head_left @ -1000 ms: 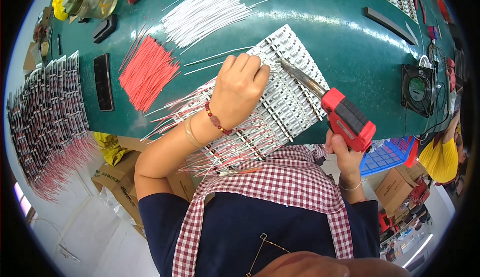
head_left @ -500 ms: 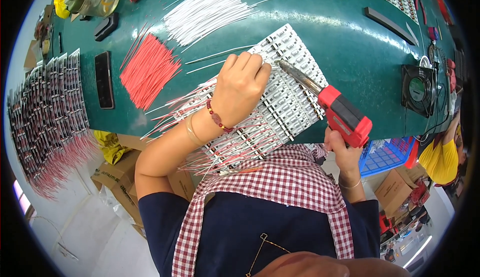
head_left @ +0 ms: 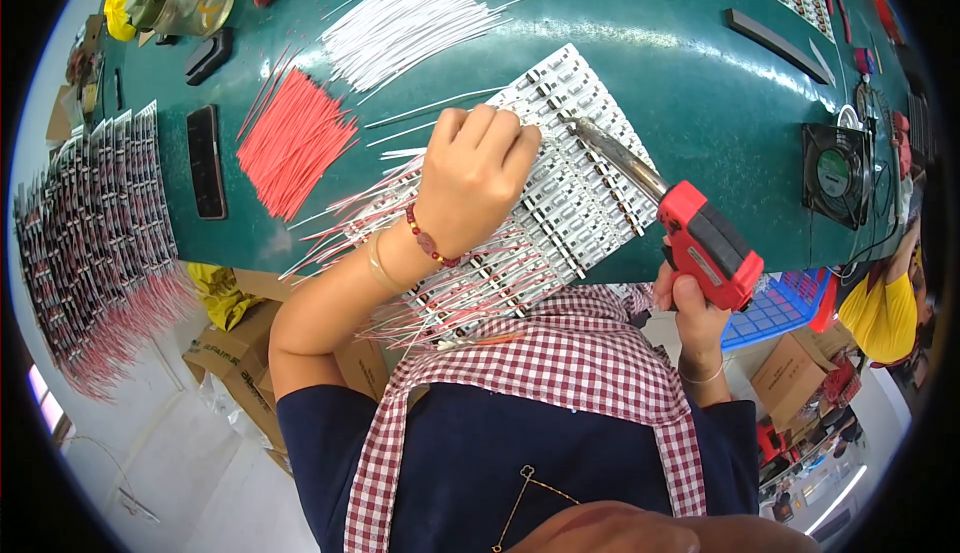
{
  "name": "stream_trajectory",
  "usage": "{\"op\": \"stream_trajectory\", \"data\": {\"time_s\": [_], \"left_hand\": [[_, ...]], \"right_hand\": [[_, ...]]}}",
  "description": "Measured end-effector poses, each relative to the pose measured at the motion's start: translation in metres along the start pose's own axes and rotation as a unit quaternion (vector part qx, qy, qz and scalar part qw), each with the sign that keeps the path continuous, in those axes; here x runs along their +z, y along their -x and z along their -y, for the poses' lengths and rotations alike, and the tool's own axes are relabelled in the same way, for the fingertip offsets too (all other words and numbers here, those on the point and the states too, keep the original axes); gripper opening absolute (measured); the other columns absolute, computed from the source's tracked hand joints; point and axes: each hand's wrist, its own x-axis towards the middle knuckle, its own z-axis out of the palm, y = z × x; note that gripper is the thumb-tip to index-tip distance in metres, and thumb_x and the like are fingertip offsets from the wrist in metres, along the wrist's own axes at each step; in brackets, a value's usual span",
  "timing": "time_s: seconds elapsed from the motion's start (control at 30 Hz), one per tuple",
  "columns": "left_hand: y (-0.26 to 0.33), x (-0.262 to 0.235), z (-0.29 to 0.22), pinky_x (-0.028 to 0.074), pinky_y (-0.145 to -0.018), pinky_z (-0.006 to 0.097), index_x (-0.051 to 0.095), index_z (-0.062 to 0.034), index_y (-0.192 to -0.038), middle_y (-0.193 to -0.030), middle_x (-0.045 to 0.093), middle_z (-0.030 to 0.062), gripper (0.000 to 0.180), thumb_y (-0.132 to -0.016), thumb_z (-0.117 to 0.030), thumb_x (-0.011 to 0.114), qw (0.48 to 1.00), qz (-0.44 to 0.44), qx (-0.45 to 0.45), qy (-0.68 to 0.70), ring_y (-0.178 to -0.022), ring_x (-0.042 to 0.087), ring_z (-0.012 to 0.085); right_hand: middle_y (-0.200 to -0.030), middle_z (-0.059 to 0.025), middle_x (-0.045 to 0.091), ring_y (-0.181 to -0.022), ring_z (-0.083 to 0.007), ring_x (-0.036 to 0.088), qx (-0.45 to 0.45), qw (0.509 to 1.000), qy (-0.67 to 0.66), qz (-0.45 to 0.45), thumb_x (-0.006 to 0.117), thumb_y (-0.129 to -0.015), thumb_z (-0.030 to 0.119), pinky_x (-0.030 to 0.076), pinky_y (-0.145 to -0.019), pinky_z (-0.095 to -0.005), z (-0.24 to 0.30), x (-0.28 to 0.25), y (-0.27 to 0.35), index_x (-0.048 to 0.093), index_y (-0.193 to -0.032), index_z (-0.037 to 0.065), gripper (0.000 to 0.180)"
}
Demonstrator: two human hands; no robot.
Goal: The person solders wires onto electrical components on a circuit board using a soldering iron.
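1. The left hand [head_left: 475, 178] lies curled, knuckles up, pressing on the white strip panel [head_left: 560, 193] at the green table's [head_left: 680, 83] near edge.
2. The right hand [head_left: 692, 315] grips a red soldering gun [head_left: 700, 243], tip on the panel.
3. Red wires [head_left: 295, 143] and white wires [head_left: 405, 23] lie beyond.

Green worktable [head_left: 640, 63] over a seemingly pale floor [head_left: 190, 473].

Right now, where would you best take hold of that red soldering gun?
By its red pistol handle, from the side nearest the person, as the right hand does. The long metal tip points away onto the white strip panel, so the handle is the thick end clear of the work.
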Motion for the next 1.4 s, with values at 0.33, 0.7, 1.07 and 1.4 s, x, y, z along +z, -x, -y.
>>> {"op": "stream_trajectory", "data": {"time_s": [0.33, 0.7, 1.07, 1.4], "left_hand": [[0.004, 0.005, -0.005, 0.039, -0.061, 0.033, 0.067, -0.0029, -0.090, -0.073, 0.047, 0.0049, 0.025, -0.066, 0.002, 0.061, 0.998, 0.035, -0.014, 0.052, -0.069, 0.049, 0.0206], [0.001, 0.005, -0.007, 0.038, -0.061, 0.033, 0.066, -0.0021, -0.088, -0.073, 0.046, 0.0052, 0.023, -0.066, 0.001, 0.061, 0.998, 0.054, -0.013, 0.040, -0.070, 0.049, 0.0210], [0.004, 0.003, -0.011, 0.039, -0.061, 0.033, 0.066, -0.0025, -0.090, -0.075, 0.051, 0.0043, 0.024, -0.066, 0.000, 0.062, 0.998, 0.038, 0.001, 0.040, -0.070, 0.051, 0.0198], [0.005, 0.006, -0.018, 0.038, -0.059, 0.033, 0.067, -0.0011, -0.091, -0.072, 0.047, 0.0049, 0.027, -0.065, 0.002, 0.061, 0.997, 0.040, 0.003, 0.071, -0.066, 0.048, 0.0202]], "right_hand": [[-0.073, -0.0006, 0.060, -0.062, -0.0081, 0.055, 0.086, 0.996, -0.011, 0.018, 0.064, -0.085, 0.007, 0.044, -0.055, -0.0248, -0.011, -0.012, 0.005, 0.063, -0.088, 0.000, 0.008], [-0.083, -0.0040, 0.065, -0.073, -0.0104, 0.060, 0.036, 0.998, 0.058, -0.012, 0.066, -0.083, 0.006, 0.048, -0.065, -0.0261, -0.015, -0.013, 0.012, 0.065, -0.096, 0.000, 0.015], [-0.063, -0.0078, 0.055, -0.048, -0.0102, 0.047, -0.007, 1.000, 0.015, 0.025, 0.058, -0.091, 0.025, 0.037, -0.044, -0.0225, -0.010, -0.013, 0.012, 0.051, -0.121, -0.006, 0.044], [-0.083, -0.0015, 0.060, -0.072, -0.0102, 0.055, 0.093, 0.994, -0.011, 0.049, 0.062, -0.089, 0.009, 0.045, -0.064, -0.0258, -0.021, -0.025, 0.021, 0.062, -0.098, 0.000, 0.013]]}}
